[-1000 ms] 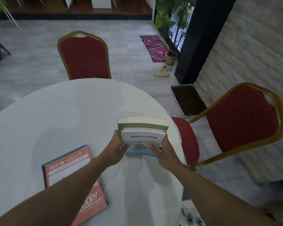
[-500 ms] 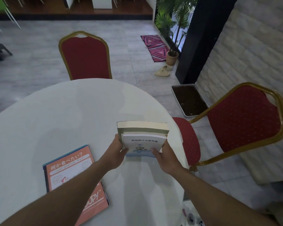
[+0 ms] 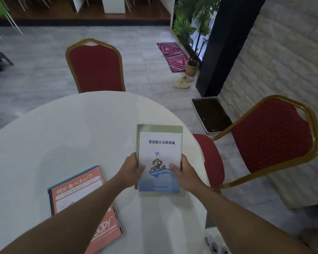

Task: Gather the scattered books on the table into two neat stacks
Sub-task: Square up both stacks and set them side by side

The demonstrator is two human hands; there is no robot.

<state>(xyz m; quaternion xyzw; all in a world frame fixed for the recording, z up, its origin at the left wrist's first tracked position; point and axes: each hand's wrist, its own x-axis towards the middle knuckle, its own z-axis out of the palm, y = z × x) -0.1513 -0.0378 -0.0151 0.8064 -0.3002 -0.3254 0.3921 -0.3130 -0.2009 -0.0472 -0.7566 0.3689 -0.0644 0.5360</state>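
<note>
A white and blue booklet [image 3: 160, 151] with a plane and Chinese title lies on top of a larger green book [image 3: 159, 128], near the right edge of the round white table [image 3: 62, 136]. My left hand [image 3: 130, 168] grips the pair's left side and my right hand [image 3: 184, 174] grips the right side, thumbs on the booklet's cover. The stack lies flat, or nearly flat, over the table. An orange book [image 3: 81, 204] with Japanese text tops a second pile at the lower left, partly hidden by my left forearm.
Two red chairs with gold frames stand by the table, one at the far side [image 3: 95, 68] and one on the right [image 3: 270, 136]. On the floor are a tray of soil [image 3: 211, 114], a potted palm [image 3: 191, 66], sandals [image 3: 182, 82] and a patterned mat [image 3: 173, 55].
The two held books have tipped down from a raised, edge-on tilt to lying flat, so the booklet's whole cover now shows. Both hands keep their grip.
</note>
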